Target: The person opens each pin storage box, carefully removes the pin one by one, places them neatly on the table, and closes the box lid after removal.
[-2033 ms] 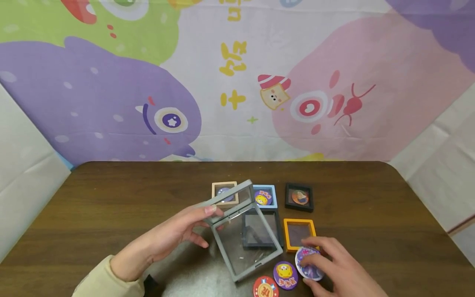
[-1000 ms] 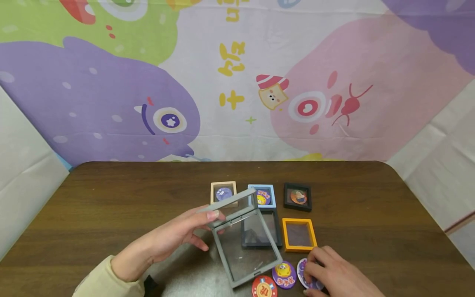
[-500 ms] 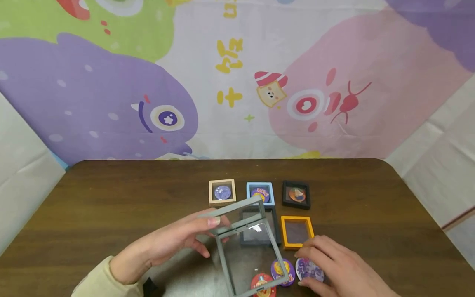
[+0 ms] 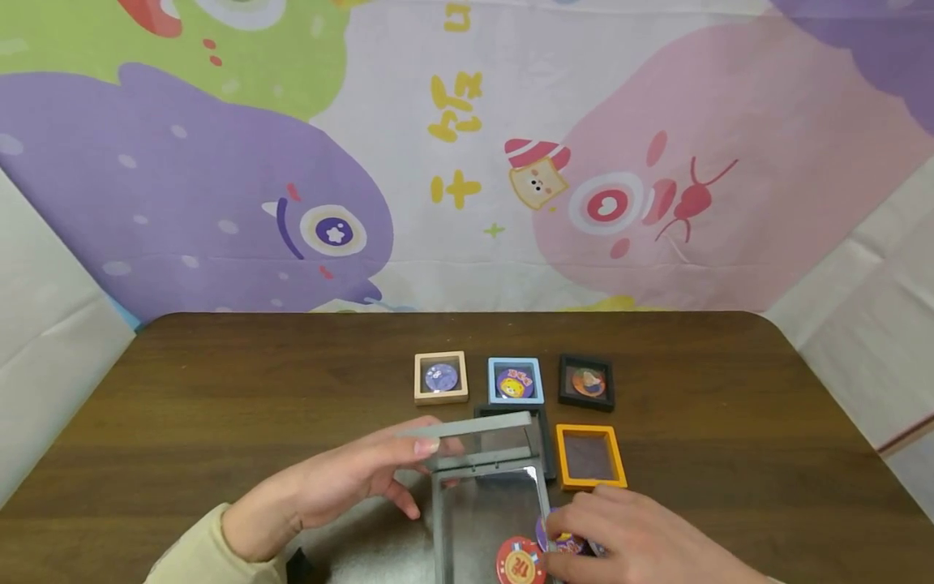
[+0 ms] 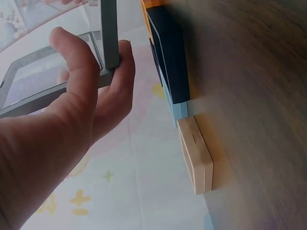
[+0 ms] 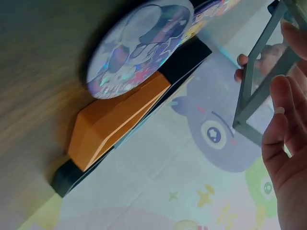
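My left hand [image 4: 365,478] grips a grey floating display frame [image 4: 483,465] near its hinge, thumb on top and fingers beneath. The frame stands unfolded, its two clear-film halves at an angle. My right hand [image 4: 620,535] pinches the frame's right side; the right wrist view shows the grey edge between thumb and fingers. A red round badge [image 4: 520,560] shows beside the right fingertips. Behind these fingers, a purple badge with a yellow bear [image 4: 565,542] is partly covered. A purple-and-white badge [image 6: 141,50] lies on the table, mostly hidden by the hand in the head view.
Beyond the hands stand a beige frame [image 4: 441,397], a light blue frame [image 4: 541,389] and a black frame [image 4: 565,397], each holding a badge. An orange frame [image 4: 623,470] and a larger dark frame [image 4: 546,454] lie nearer. A printed cloth [image 4: 467,268] hangs behind the table [image 4: 255,389].
My right hand has left the purple-and-white badge and moved left to the grey frame's side. The grey frame has turned and come down closer to the table's front, over the badges.
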Demonstrator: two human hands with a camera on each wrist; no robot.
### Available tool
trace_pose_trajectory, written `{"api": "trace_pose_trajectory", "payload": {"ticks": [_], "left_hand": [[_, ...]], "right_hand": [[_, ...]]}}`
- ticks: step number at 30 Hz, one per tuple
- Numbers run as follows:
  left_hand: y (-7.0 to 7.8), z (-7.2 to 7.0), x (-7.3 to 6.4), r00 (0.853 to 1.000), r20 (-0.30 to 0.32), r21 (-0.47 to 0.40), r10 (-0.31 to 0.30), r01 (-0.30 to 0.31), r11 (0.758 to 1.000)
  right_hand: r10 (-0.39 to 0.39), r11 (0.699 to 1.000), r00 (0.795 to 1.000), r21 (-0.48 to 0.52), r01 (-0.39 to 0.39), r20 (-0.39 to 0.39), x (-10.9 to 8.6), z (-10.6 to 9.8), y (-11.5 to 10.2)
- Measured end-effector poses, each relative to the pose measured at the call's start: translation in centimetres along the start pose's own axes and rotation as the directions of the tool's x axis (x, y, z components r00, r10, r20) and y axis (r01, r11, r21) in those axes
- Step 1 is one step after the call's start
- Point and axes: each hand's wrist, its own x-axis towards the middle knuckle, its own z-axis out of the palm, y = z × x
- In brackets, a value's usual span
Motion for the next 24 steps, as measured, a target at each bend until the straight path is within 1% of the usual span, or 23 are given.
{"api": "trace_pose_trajectory", "payload": {"ticks": [3, 5, 7, 9, 11, 13, 15, 18, 21, 22, 24], "left_hand": [[0.0, 0.0, 0.0, 1.0, 0.001, -0.01, 0.007, -0.007, 1.0], [0.0, 0.0, 0.1, 1.0, 0.007, -0.009, 0.005, -0.005, 1.0], [0.0, 0.1, 0.1, 1.0, 0.012, 0.001, 0.003, -0.003, 1.0], [0.1, 0.3, 0.2, 1.0, 0.008, 0.025, -0.012, 0.011, 1.0], [0.1, 0.5, 0.2, 1.0, -0.007, 0.061, -0.023, 0.023, 0.998], [0.2, 0.8, 0.1, 0.999, -0.017, 0.109, -0.049, 0.05, 0.993], [0.1, 1.0, 0.2, 0.998, -0.021, 0.166, -0.066, 0.069, 0.984], [-0.1, 1.2, 0.2, 0.996, 0.003, 0.218, -0.094, 0.091, 0.972], [-0.4, 1.4, 0.1, 0.997, 0.022, 0.294, -0.076, 0.066, 0.954], [-0.5, 1.5, 0.1, 0.998, 0.028, 0.312, -0.064, 0.052, 0.949], [-0.7, 1.8, 0.1, 0.999, 0.03, 0.367, -0.034, 0.02, 0.93]], "right_hand": [[-0.076, 0.996, 0.996, -0.045, 0.075, -0.036, 0.4, 0.4, 0.1], [-0.084, 0.996, 0.995, -0.048, 0.081, -0.053, 0.5, 0.6, 0.0], [-0.066, 0.997, 0.996, -0.037, 0.064, -0.067, 0.5, 0.8, 0.0], [-0.069, 0.997, 0.994, -0.047, 0.065, -0.084, 0.4, 0.9, 0.1], [-0.063, 0.996, 0.992, -0.063, 0.056, -0.109, 0.3, 0.9, 0.2], [-0.035, 0.998, 0.989, -0.062, 0.026, -0.142, 0.2, 0.8, 0.3], [-0.033, 0.997, 0.98, -0.073, 0.019, -0.197, 0.2, 0.7, 0.3], [-0.035, 0.998, 0.957, -0.064, 0.018, -0.29, 0.4, 0.5, 0.1], [-0.06, 0.997, 0.932, -0.071, 0.037, -0.358, 0.9, 0.3, 0.0], [-0.06, 0.997, 0.927, -0.068, 0.037, -0.371, 1.1, 0.2, 0.0], [-0.045, 0.999, 0.919, -0.045, 0.029, -0.392, 1.3, 0.1, -0.1]]}}
